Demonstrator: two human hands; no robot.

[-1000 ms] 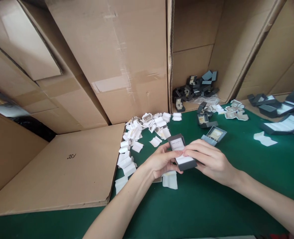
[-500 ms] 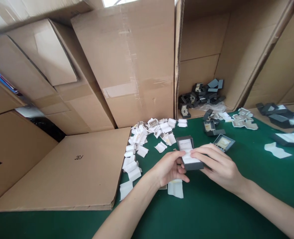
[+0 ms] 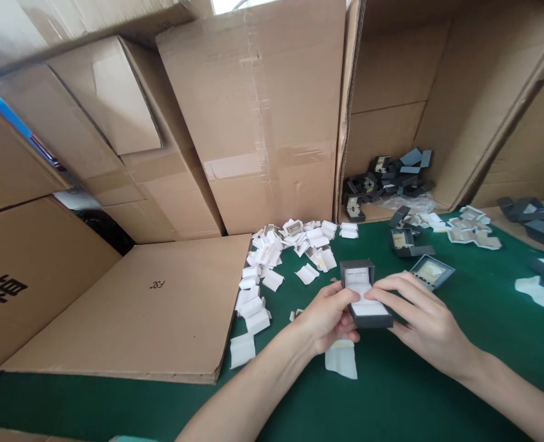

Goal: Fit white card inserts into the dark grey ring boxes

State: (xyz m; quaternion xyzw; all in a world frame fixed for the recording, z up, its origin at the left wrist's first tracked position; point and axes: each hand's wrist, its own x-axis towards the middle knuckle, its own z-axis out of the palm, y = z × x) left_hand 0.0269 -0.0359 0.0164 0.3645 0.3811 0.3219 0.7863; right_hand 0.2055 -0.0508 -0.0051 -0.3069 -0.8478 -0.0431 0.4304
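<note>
An open dark grey jewellery box (image 3: 372, 321) with a white lining and printing inside its lid is held between my two hands. My left hand (image 3: 331, 313) grips it from the left, thumb on the white insert (image 3: 368, 306) and fingers curled underneath. From the right, my right hand (image 3: 422, 313) holds the box's side, with fingertips on the insert near the left thumb. Below the left hand a creased white piece (image 3: 342, 359) lies on the green table. Many white folded inserts (image 3: 256, 307) are scattered to the left and behind the hands.
Empty dark boxes (image 3: 403, 242) and an open one (image 3: 432, 271) lie behind my right hand. More dark boxes (image 3: 382, 181) are heaped inside a large carton (image 3: 387, 123). A flat cardboard sheet (image 3: 129, 307) covers the table's left. Grey-white trays (image 3: 474, 227) sit at the right.
The view has shifted, so the scene appears farther right. Both hands keep hold of the open jewellery box; the left fingers beneath it are more curled.
</note>
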